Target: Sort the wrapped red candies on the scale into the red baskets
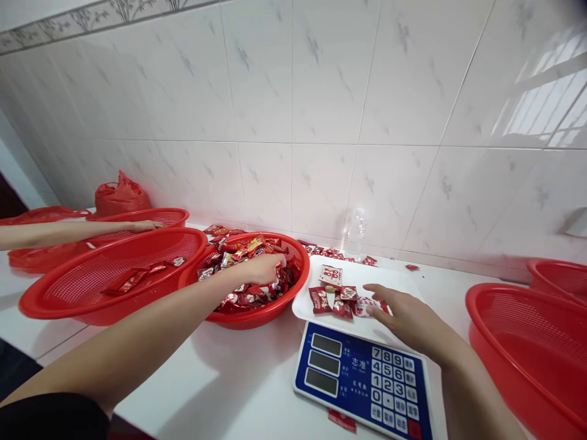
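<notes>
My left hand reaches into a round red basket heaped with small wrapped candies. Its fingers are closed, with a red-and-white wrapped candy at their tips. Over the scale's white tray my right hand hovers with thumb and fingers apart, beside a white-and-red packet that it partly covers. Several more packets lie on that tray, among them a white one with red print and a dark red one. The scale's blue panel with its keypad and displays faces me.
A wide red basket with a few packets stands left; behind it another person's hand reaches into a further basket. Red plastic bags sit beyond. Packets and a clear bottle line the tiled wall. More red baskets stand right.
</notes>
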`<state>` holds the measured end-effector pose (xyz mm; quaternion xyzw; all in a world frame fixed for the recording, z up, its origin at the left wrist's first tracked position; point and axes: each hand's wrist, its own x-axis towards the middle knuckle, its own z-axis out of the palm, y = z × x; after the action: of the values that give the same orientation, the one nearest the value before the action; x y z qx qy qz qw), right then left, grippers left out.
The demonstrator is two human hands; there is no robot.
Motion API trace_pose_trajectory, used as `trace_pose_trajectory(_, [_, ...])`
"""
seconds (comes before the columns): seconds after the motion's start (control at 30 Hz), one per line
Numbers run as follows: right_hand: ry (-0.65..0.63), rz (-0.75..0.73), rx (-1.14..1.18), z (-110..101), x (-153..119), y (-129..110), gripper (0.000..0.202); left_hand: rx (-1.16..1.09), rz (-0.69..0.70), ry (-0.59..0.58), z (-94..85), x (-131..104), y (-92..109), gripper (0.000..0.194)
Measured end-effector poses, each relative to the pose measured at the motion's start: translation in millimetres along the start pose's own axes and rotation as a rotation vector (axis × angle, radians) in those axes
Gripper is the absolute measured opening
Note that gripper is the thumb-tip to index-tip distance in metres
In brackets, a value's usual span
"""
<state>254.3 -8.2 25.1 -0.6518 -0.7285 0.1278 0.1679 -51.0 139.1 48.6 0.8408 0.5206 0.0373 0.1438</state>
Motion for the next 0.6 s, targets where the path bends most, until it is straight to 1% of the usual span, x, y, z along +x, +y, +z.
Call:
trace_pose_trajectory(0.13, [-0.001, 0.008, 0.001, 0, 0, -1, 0.046, -0.072, 0.017, 0.098, -15.5, 6, -3, 0.037])
trace_pose_trajectory(0.2, [0.001, 0.011, 0.009, -1, -1, -1, 0.045, -0.124, 0.035, 0.148, -17.3, 10, 0, 0.034])
trace_pose_trajectory(0.27, [0.004, 0.012, 0.011, -2, -2, -2, 0.045, -0.177, 0.065, 0.188, -14.2, 13, 7, 0.031])
trace_pose_trajectory(0.33, [0.007, 0.012, 0.012, -2, -2, -1, 0.045, -0.223, 0.1, 0.202, -6.3, 15, 18, 0.027])
trace_pose_trajectory(0.43, [0.012, 0.006, 0.013, -2, -1, -1, 0.046, -0.272, 0.145, 0.187, 12.7, 18, 41, 0.024])
trace_pose_trajectory(0.6, [0.011, 0.007, 0.0, 1, 2, 5, 0.045, -0.258, 0.225, 0.177, 46.4, 16, 77, 0.03])
